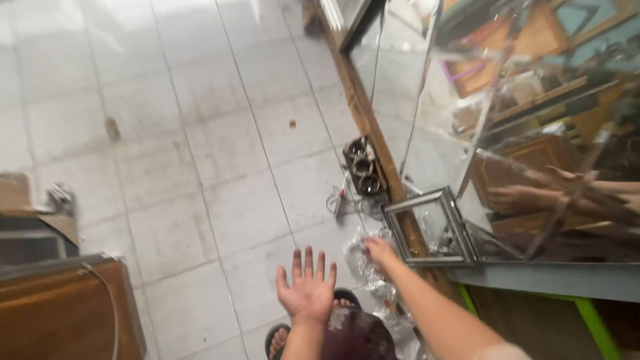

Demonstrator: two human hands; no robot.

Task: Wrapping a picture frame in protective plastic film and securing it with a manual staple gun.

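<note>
Reaching down toward the floor, the right hand [381, 251] is touching a crumpled sheet of clear, shiny plastic wrap [365, 263] that is lying on the pale grey square floor tiles [200, 153]. Its fingers are curling loosely over the upper edge of the wrap; whether that grip is actually closing on the plastic cannot be told, since the fingertips are blurring into the glossy folds. The left hand [307, 287] is hovering just beside it, palm facing down and all five fingers spreading wide apart, holding nothing. The wrap is lying between the two hands and running down past the right forearm.

Just beyond the right hand, a small box of clear glass panes in a dull grey metal frame [432, 228] is sitting at the foot of large leaning mirror panels [427, 100], which are reflecting an arm and wooden furniture. Farther up along the wooden base strip, a dark rectangular holder with three round metal rings [363, 167] is resting on the tiles, with thin tangled wire [341, 199] just beside it. At the lower left, a brown wooden board with a smooth surface [60, 313] is showing. Below the hands, a foot in a dark sandal [277, 340] is standing on the tiles.
</note>
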